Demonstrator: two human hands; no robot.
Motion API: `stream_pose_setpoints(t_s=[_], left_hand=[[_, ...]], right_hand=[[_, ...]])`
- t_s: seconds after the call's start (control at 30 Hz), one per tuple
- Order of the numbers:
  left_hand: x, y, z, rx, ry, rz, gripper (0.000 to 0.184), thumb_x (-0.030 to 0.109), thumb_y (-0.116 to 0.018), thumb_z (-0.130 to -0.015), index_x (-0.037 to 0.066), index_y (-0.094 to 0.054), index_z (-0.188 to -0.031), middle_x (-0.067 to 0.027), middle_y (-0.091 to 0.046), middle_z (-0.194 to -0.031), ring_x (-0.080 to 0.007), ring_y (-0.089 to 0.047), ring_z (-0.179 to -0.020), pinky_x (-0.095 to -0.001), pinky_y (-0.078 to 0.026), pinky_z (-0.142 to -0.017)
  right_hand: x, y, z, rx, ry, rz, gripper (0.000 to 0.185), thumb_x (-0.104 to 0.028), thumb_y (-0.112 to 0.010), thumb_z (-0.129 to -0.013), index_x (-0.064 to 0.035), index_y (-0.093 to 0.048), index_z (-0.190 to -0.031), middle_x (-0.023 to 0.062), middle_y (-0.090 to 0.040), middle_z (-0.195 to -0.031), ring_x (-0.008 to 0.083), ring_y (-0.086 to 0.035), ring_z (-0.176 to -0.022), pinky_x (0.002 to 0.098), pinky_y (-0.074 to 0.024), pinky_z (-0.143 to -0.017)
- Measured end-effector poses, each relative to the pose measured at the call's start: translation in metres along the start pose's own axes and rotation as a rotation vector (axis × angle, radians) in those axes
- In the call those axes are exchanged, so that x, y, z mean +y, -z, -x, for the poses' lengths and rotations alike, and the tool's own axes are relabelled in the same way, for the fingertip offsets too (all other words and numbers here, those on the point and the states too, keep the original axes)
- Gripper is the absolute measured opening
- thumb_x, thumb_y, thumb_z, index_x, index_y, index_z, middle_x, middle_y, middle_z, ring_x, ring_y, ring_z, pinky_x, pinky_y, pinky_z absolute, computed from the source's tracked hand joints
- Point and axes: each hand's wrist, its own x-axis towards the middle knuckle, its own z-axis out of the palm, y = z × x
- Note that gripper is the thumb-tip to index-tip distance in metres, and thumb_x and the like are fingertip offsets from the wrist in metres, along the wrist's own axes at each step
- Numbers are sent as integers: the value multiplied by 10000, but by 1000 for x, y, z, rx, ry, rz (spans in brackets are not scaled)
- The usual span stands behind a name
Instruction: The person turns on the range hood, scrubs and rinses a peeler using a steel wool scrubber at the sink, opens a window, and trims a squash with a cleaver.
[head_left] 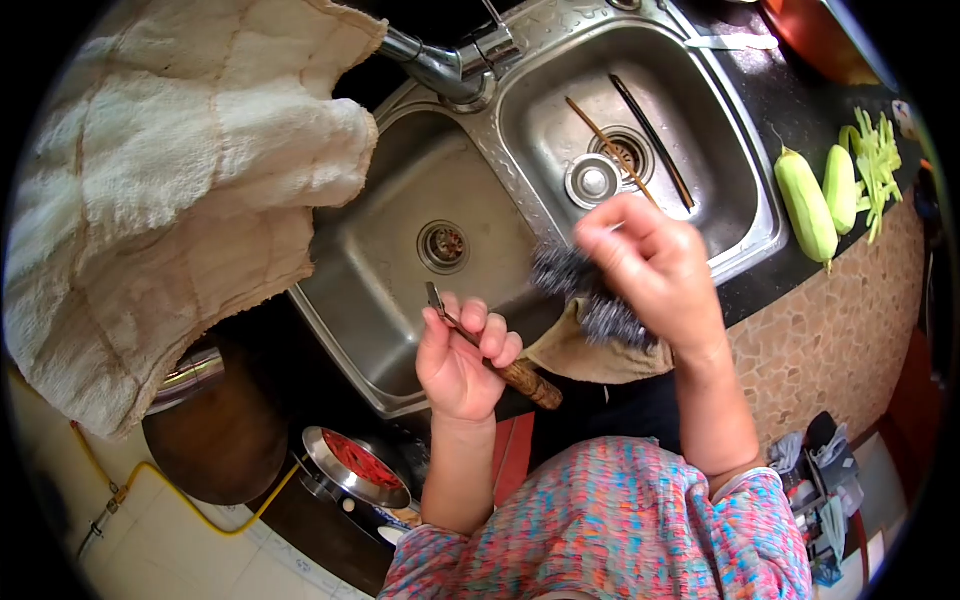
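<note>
My left hand (462, 368) is closed around a peeler (525, 382) with a brown wooden handle, held over the front edge of the left basin. Its metal head (434, 296) points up and left past my thumb. My right hand (650, 262), partly blurred, is raised over the front of the right basin, thumb and fingers curled together. What they pinch, if anything, is too small to make out. Beside and beneath that hand are a dark fuzzy cloth (612, 322) and a beige cloth (585, 352) at the sink's front edge.
The double sink (515, 185) has a faucet (455, 65) behind. Two sticks (655, 145) and a drain strainer (593, 181) lie in the right basin. Peeled pale-green gourds (805, 207) and peelings (878, 170) sit right. A large cloth (200, 150) hangs at left.
</note>
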Motion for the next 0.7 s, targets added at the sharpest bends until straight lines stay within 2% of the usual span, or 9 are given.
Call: stream_pose_setpoints(t_s=[0.1,0.17,0.2,0.33,0.4,0.5,0.6,0.63,0.7], left_hand=[[-3,-1,0,-37,11,49,225,310,-482,-969,96,-532,-924,-47,-568,-917,-154,-509,-706,-288,-411,-591],[-5,-4,0,-46,23,78,212,296,-491,-966,92,-530,-924,-50,-567,-915,-154,-512,-708,-287,-416,-589],[-6,-5,0,-50,32,104,199,282,-500,-963,88,-528,-925,-52,-565,-914,-154,-515,-711,-286,-420,-587],[-6,-5,-1,-69,68,154,183,260,-518,-955,78,-528,-933,-57,-561,-912,-157,-516,-709,-284,-426,-583],[-8,-7,-2,-60,61,152,210,275,-495,-966,70,-527,-933,-57,-556,-906,-164,-520,-732,-288,-430,-586],[-14,-10,-2,-7,-54,-36,277,319,-437,-985,67,-551,-968,-83,-591,-910,-168,-551,-741,-289,-452,-591],[-19,-9,2,107,-238,-433,276,298,-457,-979,43,-557,-1018,-104,-609,-921,-182,-582,-800,-317,-497,-667],[-23,-8,3,108,-324,-444,266,260,-517,-956,19,-553,-1063,-114,-625,-951,-191,-599,-862,-326,-511,-752],[-27,-15,3,126,-361,-574,261,266,-507,-961,31,-554,-1066,-103,-620,-934,-181,-576,-815,-321,-489,-698]], right_hand=[[22,6,-13,166,52,62,112,-143,-639,-854,-33,-639,-875,35,-580,-615,73,-507,-544,247,-418,-512],[40,4,-21,339,171,289,110,-161,-651,-845,-53,-642,-859,81,-600,-614,157,-571,-532,291,-438,-518],[49,4,-25,319,175,385,102,-172,-661,-827,-71,-643,-836,114,-617,-637,260,-607,-559,343,-462,-534],[56,-1,-18,102,206,624,87,-167,-667,-798,-86,-658,-828,96,-637,-681,282,-633,-715,361,-487,-627],[54,-8,-12,20,368,421,124,-172,-665,-802,-68,-669,-870,107,-647,-751,273,-633,-770,351,-493,-669],[19,-24,11,-148,238,-16,188,-120,-662,-825,-18,-669,-982,78,-648,-889,152,-614,-809,275,-479,-703],[1,-45,23,-111,377,-168,197,-116,-706,-780,-21,-649,-943,88,-620,-857,187,-610,-754,295,-495,-673],[-1,-49,27,-110,380,-161,197,-116,-706,-780,-21,-649,-943,88,-620,-857,187,-610,-754,295,-495,-673],[0,-56,33,29,344,-174,187,-107,-709,-775,-20,-641,-926,94,-597,-854,200,-599,-762,288,-487,-663]])
